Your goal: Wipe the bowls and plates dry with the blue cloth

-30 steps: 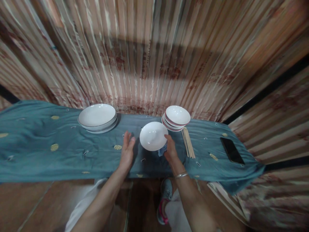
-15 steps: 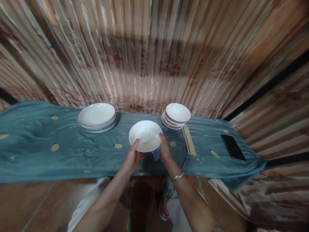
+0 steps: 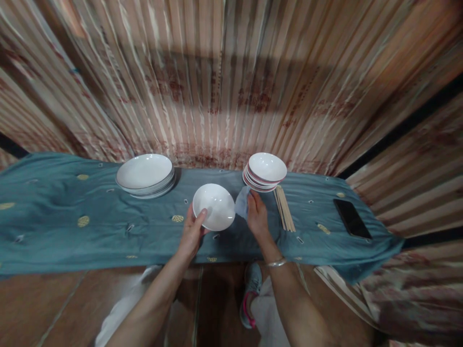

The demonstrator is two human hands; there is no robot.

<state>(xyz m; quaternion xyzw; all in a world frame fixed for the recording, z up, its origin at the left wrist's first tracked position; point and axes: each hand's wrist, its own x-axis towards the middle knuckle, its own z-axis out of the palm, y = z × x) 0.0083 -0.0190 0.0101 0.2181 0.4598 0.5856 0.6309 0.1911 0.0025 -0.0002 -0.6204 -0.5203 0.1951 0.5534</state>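
Over the bench (image 3: 108, 231), between its long edges, a bowl (image 3: 217, 205) is held by the left fingers (image 3: 201, 216), a cloth (image 3: 242, 203) by the right fingers (image 3: 258, 201).

Held bowl (image 3: 217, 203): centre of the clock; left hand (image 3: 192, 231) bars 7 o'clock.
Plate stack (image 3: 144, 172): blocks 10 o'clock.
Bowl stack (image 3: 266, 168): blocks 2 o'clock.
Curtain (image 3: 217, 120): a wall across 12 o'clock, with an open gap before it between the stacks.
Tablecloth (image 3: 108, 236): broad free run at 9 o'clock.
Blue rag (image 3: 242, 203): in the right hand (image 3: 257, 215), fills 3 o'clock near the bowl.
Chopsticks (image 3: 285, 209): low obstacle farther out at 3; bare tablecloth beyond, up to the phone (image 3: 352, 218).
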